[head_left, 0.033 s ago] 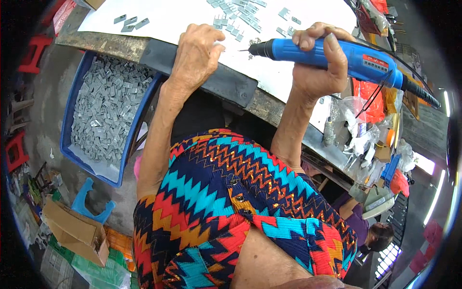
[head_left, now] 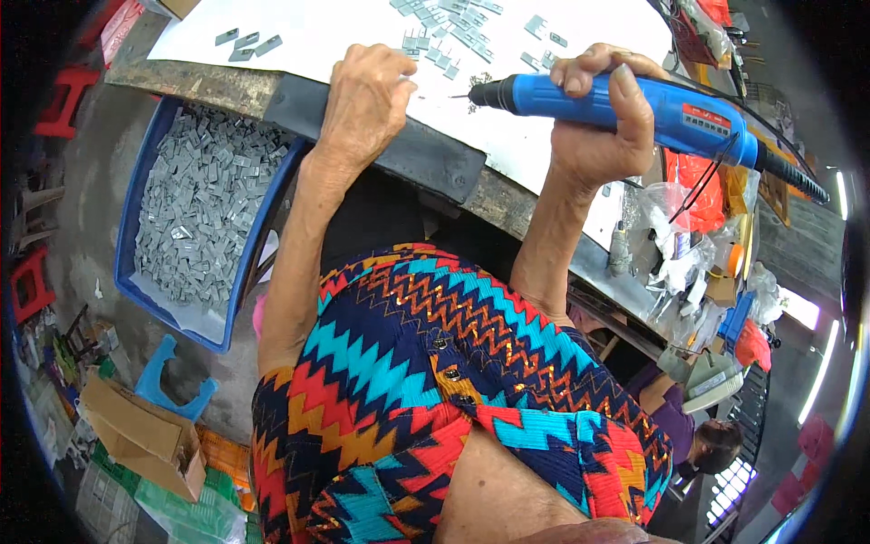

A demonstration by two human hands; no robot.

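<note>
My right hand (head_left: pixel 603 113) is wrapped round a blue corded electric screwdriver (head_left: pixel 666 111), held level above the white table covering. Its black nose and thin bit point left toward my left hand (head_left: pixel 367 104). That hand is at the table's near edge, fingers curled down and thumb bent in; whatever lies under the fingertips is hidden. A small gap separates the bit from the thumb. Beyond the hands, several small grey rectangular pieces (head_left: pixel 467 34) lie in a loose group. A few more grey pieces (head_left: pixel 267 44) sit to the left.
A blue bin (head_left: pixel 125 240) full of similar grey pieces stands below the table at left. Dark crumbs (head_left: pixel 480 79) lie near the screwdriver's nose. Plastic bags (head_left: pixel 693 204) and clutter crowd the right side. A cardboard box (head_left: pixel 136 426) and a blue stool (head_left: pixel 156 372) are at lower left.
My left hand has shifted slightly left, its thumb and fingertips a little farther from the bit. My right hand and the screwdriver have stayed in place.
</note>
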